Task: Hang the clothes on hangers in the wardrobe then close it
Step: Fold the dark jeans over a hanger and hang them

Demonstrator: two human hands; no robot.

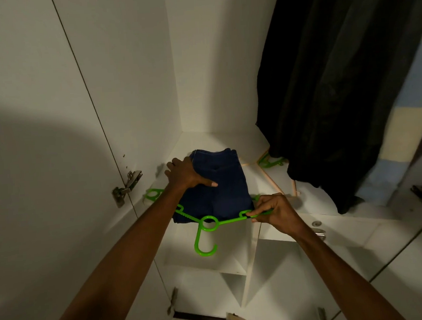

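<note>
Folded dark blue jeans (225, 183) lie on the white wardrobe shelf (304, 203). My left hand (185, 173) grips their far left edge, thumb lying on top of the denim. A bright green plastic hanger (209, 225) lies under the near edge of the jeans, its hook pointing toward me over the shelf's front. My right hand (272, 211) pinches the hanger's right arm beside the jeans. A second green hanger (152, 195) pokes out to the left behind my left forearm.
Black clothing (336, 90) hangs at the right inside the wardrobe, over another green hanger (270, 161) and a pale wooden hanger (273, 180) on the shelf. The open left door with its metal hinge (126, 188) stands at the left. Drawers (315, 224) lie below the shelf.
</note>
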